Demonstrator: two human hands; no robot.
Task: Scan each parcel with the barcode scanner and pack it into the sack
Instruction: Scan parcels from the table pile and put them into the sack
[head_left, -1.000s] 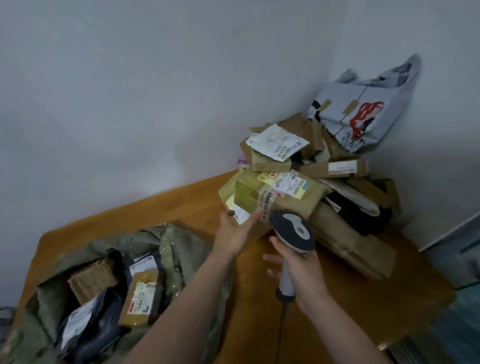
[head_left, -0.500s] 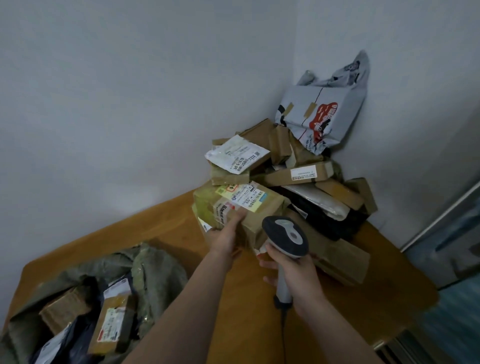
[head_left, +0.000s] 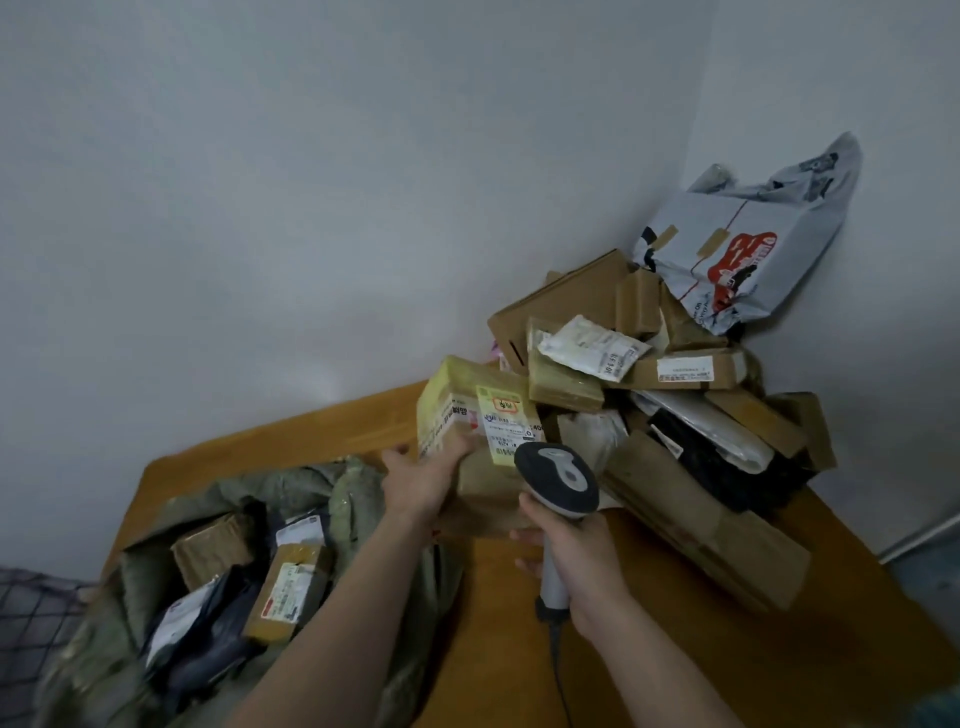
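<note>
**Box raised off the heap**

Lifted since the earlier frame, the yellow-taped box (head_left: 480, 410) sat at frame centre, its lower edge gripped by the left hand (head_left: 421, 483). The right hand (head_left: 579, 564) clenched the barcode scanner (head_left: 561, 480), whose head was just beside the label. Lower left, the green sack (head_left: 358, 493) lay open, holding parcels. Beyond, the parcel pile (head_left: 675, 374) crowded the wooden table (head_left: 675, 639).

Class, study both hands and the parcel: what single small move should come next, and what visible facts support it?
Probably tilt the scanner onto the label and scan. The left hand grips the box, label facing up; the right hand holds the scanner just beside it, and the sack lies open to the left.
</note>
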